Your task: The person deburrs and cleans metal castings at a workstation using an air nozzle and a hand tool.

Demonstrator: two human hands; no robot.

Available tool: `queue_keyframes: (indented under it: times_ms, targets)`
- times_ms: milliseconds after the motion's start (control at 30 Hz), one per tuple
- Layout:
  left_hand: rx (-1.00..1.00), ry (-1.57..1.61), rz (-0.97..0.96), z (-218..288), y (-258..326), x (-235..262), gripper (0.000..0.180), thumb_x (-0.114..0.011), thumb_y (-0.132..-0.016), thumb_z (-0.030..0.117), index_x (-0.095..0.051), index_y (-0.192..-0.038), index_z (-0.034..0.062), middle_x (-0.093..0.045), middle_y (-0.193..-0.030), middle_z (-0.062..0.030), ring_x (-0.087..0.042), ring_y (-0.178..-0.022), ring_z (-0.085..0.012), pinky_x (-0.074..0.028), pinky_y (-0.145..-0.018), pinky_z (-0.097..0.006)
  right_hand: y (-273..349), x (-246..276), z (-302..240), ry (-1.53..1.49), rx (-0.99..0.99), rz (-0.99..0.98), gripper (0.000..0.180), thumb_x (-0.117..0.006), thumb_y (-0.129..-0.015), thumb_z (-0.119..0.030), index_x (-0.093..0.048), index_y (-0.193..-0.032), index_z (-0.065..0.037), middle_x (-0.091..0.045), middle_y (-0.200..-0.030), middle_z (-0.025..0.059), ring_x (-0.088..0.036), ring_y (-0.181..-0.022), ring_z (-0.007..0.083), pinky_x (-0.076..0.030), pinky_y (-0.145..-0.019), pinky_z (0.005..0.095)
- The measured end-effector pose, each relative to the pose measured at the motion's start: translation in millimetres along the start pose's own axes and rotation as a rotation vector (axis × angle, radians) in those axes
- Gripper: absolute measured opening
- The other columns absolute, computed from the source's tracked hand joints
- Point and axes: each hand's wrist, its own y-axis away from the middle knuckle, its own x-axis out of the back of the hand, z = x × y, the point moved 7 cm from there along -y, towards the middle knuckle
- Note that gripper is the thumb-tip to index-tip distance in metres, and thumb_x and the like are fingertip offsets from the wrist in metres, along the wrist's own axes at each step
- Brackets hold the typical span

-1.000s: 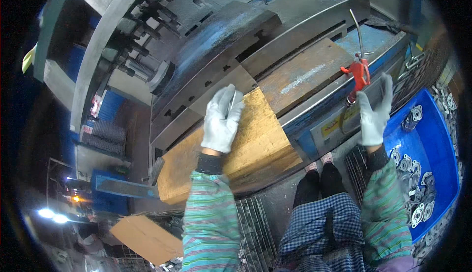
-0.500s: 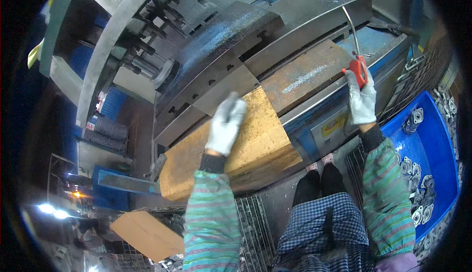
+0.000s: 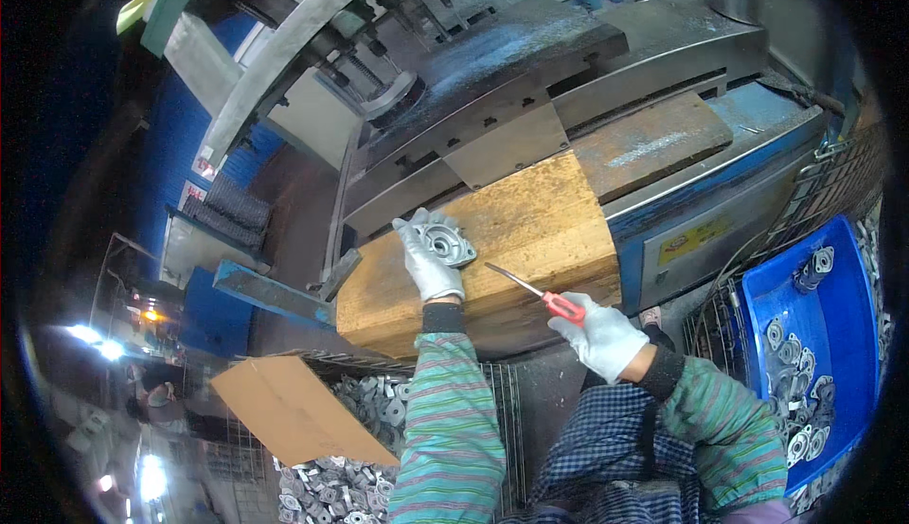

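While the right hand (image 3: pixel 606 337) wraps its fingers around the red-handled tool (image 3: pixel 565 308), a firm grip should help keep the thin shaft steady toward ten o'clock. Just beyond the tip, across a narrow gap, the metal casting (image 3: pixel 443 243) sits over the wooden block (image 3: pixel 540 212), gripped at its nine o'clock edge by the left hand's (image 3: pixel 426 273) fingers, best kept out of the tip's line. Farther off, toward one o'clock, lies the machine bed (image 3: pixel 530 51).

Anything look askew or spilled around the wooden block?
Two mild oddities: the cardboard sheet sits askew over the heap of metal parts, partly hiding it, and pale debris litters the brown plate beside the wooden block.
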Motion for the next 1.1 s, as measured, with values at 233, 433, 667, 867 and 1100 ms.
queue_keyframes:
  times_ms: [233, 433, 667, 867, 1100]
  targets:
    - [-0.022, 0.093, 0.043, 7.0, 7.6, -10.3, 0.049, -0.045, -0.089, 0.054, -0.05, -0.087, 0.0052, -0.049, -0.075, -0.0053, -0.048, -0.067, -0.0181, -0.044, -0.063, -0.03, -16.2, 7.9, -36.0, 0.334, -0.157, -0.031, 0.035, -0.053, -0.087, -0.037, -0.049, -0.1, -0.004, -0.062, -0.077, 0.0228, -0.061, -0.071, 0.0405, -0.049, -0.062, 0.046]
    - [-0.023, 0.096, 0.02, 4.8, 3.6, -7.9, 0.048, -0.042, -0.091, 0.053, -0.049, -0.086, 0.0058, -0.049, -0.075, -0.0055, -0.049, -0.068, -0.0185, -0.043, -0.063, -0.03, -28.0, -1.8, -25.0, 0.171, -0.106, 0.018, 0.035, -0.054, -0.087, -0.035, -0.049, -0.096, -0.001, -0.061, -0.077, 0.0251, -0.06, -0.074, 0.042, -0.048, -0.063, 0.046]
    - [-0.049, 0.067, 0.049, 6.6, 5.5, -5.5, 0.05, -0.042, -0.091, 0.053, -0.049, -0.091, 0.0035, -0.051, -0.077, -0.007, -0.051, -0.069, -0.0195, -0.044, -0.064, -0.031, -32.5, -10.4, -17.0, 0.117, -0.147, -0.031, 0.036, -0.054, -0.088, -0.034, -0.049, -0.097, 0.0, -0.06, -0.081, 0.0272, -0.059, -0.079, 0.0431, -0.047, -0.066, 0.0453]
    - [-0.041, 0.069, 0.069, 4.2, 5.2, -5.9, 0.051, -0.043, -0.091, 0.053, -0.049, -0.093, 0.0026, -0.052, -0.077, -0.008, -0.052, -0.069, -0.0204, -0.045, -0.064, -0.032, -39.8, -16.4, -0.5, 0.045, -0.124, -0.001, 0.037, -0.054, -0.088, -0.035, -0.048, -0.098, 0.0, -0.06, -0.081, 0.0271, -0.059, -0.081, 0.0433, -0.047, -0.068, 0.0456]
    - [-0.029, 0.062, 0.078, 6.0, 6.9, -7.1, 0.052, -0.042, -0.091, 0.054, -0.051, -0.092, 0.0022, -0.055, -0.079, -0.009, -0.054, -0.07, -0.0209, -0.047, -0.064, -0.032, -53.3, -8.7, -5.7, 0.124, -0.167, 0.033, 0.039, -0.052, -0.088, -0.039, -0.047, -0.095, 0.0, -0.06, -0.08, 0.0274, -0.058, -0.08, 0.0448, -0.045, -0.068, 0.0474]
